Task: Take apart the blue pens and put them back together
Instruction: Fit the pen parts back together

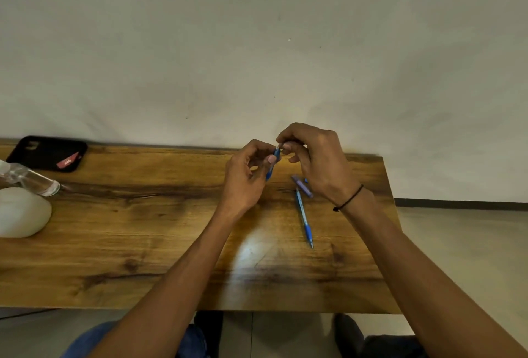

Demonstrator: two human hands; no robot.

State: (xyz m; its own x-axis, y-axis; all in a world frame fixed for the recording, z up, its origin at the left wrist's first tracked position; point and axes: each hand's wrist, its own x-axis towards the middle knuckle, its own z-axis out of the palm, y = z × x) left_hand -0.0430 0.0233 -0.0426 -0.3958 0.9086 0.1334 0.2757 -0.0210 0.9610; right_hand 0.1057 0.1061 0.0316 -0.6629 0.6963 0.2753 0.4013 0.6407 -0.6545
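Wooden bench (pixel 143 243) against pale wall (pixel 257 43). Far left corner: black phone case (pixel 47 153), red card on it. Clear bottle (pixel 31 179) lying beside white rounded object (pixel 20 212), left edge.

Nothing readable anywhere, honestly. Closest thing: a red card (pixel 67 161) with a tiny white mark, lying on the black phone case (pixel 45 152) at the far left of the desk (pixel 143 229), way too blurry to make out. Some print along the barrel of the blue pen (pixel 304 219), also illegible.
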